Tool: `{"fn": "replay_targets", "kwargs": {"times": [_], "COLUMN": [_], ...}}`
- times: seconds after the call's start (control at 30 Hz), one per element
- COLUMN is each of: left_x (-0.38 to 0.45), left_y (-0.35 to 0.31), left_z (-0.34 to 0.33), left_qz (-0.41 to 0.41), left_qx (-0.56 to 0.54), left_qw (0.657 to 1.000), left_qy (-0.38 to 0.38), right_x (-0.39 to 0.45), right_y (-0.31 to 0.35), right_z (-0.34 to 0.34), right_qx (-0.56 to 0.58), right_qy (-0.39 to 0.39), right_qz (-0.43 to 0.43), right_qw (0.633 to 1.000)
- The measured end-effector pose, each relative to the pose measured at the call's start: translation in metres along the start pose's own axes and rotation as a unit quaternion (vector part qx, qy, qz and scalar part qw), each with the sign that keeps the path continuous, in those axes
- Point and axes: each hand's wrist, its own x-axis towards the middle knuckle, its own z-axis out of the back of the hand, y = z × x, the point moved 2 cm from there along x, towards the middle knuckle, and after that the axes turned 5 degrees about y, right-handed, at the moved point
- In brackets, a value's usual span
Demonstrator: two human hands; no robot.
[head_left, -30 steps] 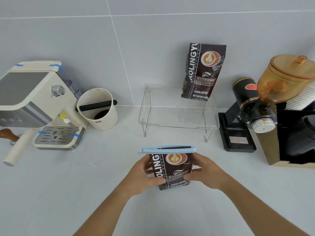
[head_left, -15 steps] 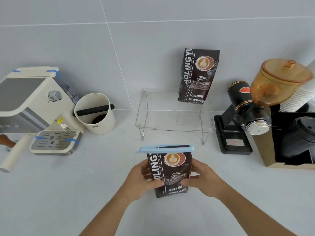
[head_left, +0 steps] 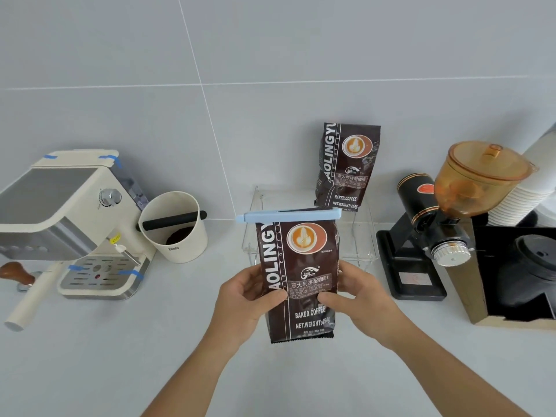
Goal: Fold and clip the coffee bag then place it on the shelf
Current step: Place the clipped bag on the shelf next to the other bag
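I hold a dark brown coffee bag upright above the counter, in front of the clear acrylic shelf. A light blue clip is clamped across its folded top. My left hand grips the bag's left side and my right hand grips its right side, thumbs on the front. A second, unclipped coffee bag stands on the right part of the shelf against the wall. The held bag hides the shelf's left front.
A cream espresso machine and a cream knock box stand at the left. A black grinder with an amber hopper, stacked paper cups and a wooden box of black lids crowd the right.
Both hands have lifted the clipped bag off the counter and moved it toward the shelf. The view has tilted so more wall shows.
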Motion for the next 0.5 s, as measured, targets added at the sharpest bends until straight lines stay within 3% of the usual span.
{"fn": "replay_targets", "kwargs": {"times": [0.2,0.5], "left_x": [0.019,0.066], "left_y": [-0.038,-0.091], "left_z": [0.002,0.004], "left_qz": [-0.045,-0.114], "left_qx": [0.019,0.148], "left_qw": [0.999,0.982], "left_qy": [-0.009,-0.006], "right_x": [0.022,0.074], "right_y": [0.045,0.088], "right_z": [0.005,0.015], "right_qx": [-0.023,-0.055], "right_qy": [0.005,-0.036], "right_qz": [0.045,0.102], "right_qw": [0.999,0.993]}}
